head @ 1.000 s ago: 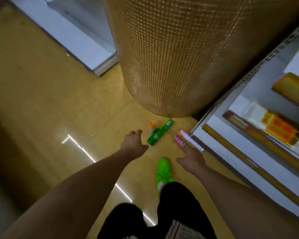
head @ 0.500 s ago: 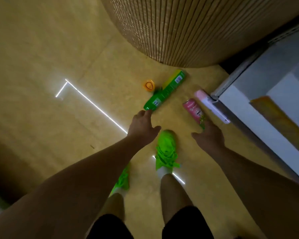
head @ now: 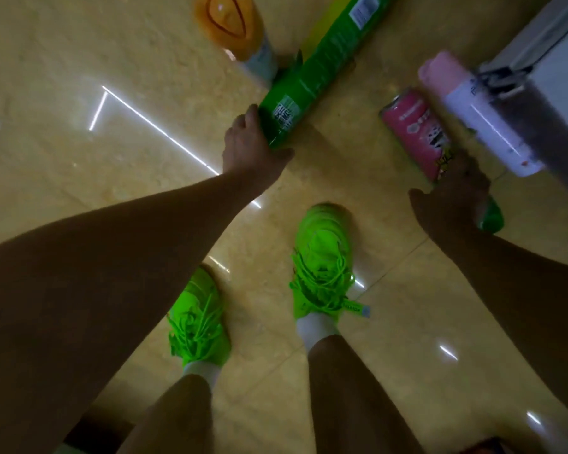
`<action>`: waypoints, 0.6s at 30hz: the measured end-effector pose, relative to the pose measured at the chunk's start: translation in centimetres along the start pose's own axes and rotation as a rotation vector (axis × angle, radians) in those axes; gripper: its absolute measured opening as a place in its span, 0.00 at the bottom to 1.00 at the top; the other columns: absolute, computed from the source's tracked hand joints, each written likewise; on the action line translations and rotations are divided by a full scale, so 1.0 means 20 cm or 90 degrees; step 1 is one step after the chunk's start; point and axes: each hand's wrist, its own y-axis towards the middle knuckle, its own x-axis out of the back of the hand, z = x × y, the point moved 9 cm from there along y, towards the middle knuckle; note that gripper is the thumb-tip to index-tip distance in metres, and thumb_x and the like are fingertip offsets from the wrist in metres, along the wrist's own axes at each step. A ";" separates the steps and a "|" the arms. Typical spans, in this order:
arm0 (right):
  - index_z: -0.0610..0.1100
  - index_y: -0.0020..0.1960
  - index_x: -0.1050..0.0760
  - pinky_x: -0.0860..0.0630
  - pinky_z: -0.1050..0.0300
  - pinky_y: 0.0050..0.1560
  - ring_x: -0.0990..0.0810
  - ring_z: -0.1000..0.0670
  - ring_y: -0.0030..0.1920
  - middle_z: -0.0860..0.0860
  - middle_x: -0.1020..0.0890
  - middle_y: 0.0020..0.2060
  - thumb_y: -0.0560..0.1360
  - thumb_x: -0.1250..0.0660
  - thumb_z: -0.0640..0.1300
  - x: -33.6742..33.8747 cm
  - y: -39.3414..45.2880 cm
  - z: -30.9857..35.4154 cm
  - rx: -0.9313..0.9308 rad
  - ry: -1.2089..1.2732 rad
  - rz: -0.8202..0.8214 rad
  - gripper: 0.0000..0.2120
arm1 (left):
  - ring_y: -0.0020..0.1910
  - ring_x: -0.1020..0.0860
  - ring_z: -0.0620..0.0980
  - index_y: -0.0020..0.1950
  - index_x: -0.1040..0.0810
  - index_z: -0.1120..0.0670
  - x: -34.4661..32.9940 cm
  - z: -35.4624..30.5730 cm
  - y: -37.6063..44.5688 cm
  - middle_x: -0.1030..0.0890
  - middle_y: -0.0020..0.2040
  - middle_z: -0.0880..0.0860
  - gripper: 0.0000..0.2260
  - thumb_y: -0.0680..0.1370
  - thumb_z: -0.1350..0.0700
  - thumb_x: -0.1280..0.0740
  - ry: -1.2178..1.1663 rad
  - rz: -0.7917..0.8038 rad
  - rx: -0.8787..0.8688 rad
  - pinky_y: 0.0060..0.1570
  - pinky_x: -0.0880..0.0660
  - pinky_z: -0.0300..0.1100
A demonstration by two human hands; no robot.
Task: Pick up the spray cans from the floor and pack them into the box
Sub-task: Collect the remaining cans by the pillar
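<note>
A long green spray can (head: 322,70) lies on the tiled floor. My left hand (head: 251,149) is wrapped around its near end, fingers on the left side and thumb underneath. A pink spray can (head: 415,132) lies to the right; my right hand (head: 453,203) closes over its near end, and its green cap (head: 492,218) peeks out beneath my palm. A white can with a pink cap (head: 473,106) lies against the shelf base. A small can with an orange cap (head: 230,24) stands at the top. No box is in view.
A white shelf base (head: 558,70) fills the upper right corner, right beside the white can. My two feet in bright green shoes (head: 322,260) stand just behind the cans. Glossy yellow floor tiles (head: 79,142) stretch to the left.
The view has dropped much closer to the floor. My left hand has reached forward onto the green can's end, and my right hand has come down over the pink can's near end.
</note>
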 end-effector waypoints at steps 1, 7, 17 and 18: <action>0.39 0.76 0.45 0.35 0.39 0.66 0.36 0.34 0.69 0.36 0.35 0.71 0.71 0.27 0.46 0.00 0.01 0.00 -0.004 -0.001 -0.025 0.41 | 0.64 0.28 0.58 0.74 0.37 0.54 -0.01 -0.01 0.02 0.28 0.67 0.56 0.38 0.69 0.47 0.25 0.000 -0.011 0.000 0.58 0.26 0.51; 0.42 0.65 0.33 0.34 0.40 0.61 0.34 0.34 0.64 0.36 0.33 0.65 0.69 0.28 0.45 -0.04 -0.01 0.04 -0.048 -0.033 -0.049 0.27 | 0.63 0.29 0.61 0.78 0.41 0.52 -0.02 -0.04 0.05 0.29 0.66 0.59 0.38 0.71 0.46 0.29 0.034 -0.071 0.004 0.55 0.30 0.49; 0.41 0.67 0.32 0.28 0.39 0.60 0.27 0.37 0.62 0.41 0.24 0.61 0.67 0.25 0.48 -0.24 -0.01 0.06 -0.026 0.042 0.093 0.32 | 0.53 0.22 0.57 0.63 0.30 0.54 -0.08 -0.07 0.20 0.21 0.56 0.55 0.33 0.66 0.39 0.25 0.040 -0.018 0.006 0.42 0.33 0.43; 0.43 0.65 0.30 0.27 0.41 0.58 0.24 0.38 0.60 0.41 0.22 0.59 0.66 0.24 0.49 -0.23 -0.02 0.06 -0.024 0.054 0.100 0.30 | 0.50 0.22 0.55 0.63 0.30 0.52 -0.09 -0.08 0.19 0.20 0.55 0.53 0.33 0.65 0.39 0.25 0.049 0.006 0.004 0.39 0.33 0.42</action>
